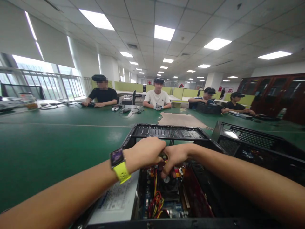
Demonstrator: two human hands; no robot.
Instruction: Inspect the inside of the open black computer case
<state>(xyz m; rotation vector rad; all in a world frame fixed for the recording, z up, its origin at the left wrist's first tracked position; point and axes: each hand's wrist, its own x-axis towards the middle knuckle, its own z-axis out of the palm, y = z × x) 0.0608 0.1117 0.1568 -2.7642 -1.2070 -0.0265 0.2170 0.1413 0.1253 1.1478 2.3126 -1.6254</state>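
An opened black computer case (171, 132) lies in front of me, and both my hands reach into its far half. My left hand (147, 151), with a watch on a yellow band, is curled closed. My right hand (178, 156) meets it, thumb and fingers bent downward. Whatever sits between their fingertips is mostly hidden; a small dark piece shows there. Just below the right fingers is a dark cooling fan (166, 180) with a pale round hub. Red and yellow wires (156, 205) lie bundled over the blue motherboard (172, 206). At left is a silver power supply (116, 203) with a label.
A second black case (252, 140) stands close on the right. Beyond my case, a brown cardboard sheet (181, 120) and black cables (131, 109) lie on the green table (71, 143). Several people sit along the far side, one (157, 97) directly opposite.
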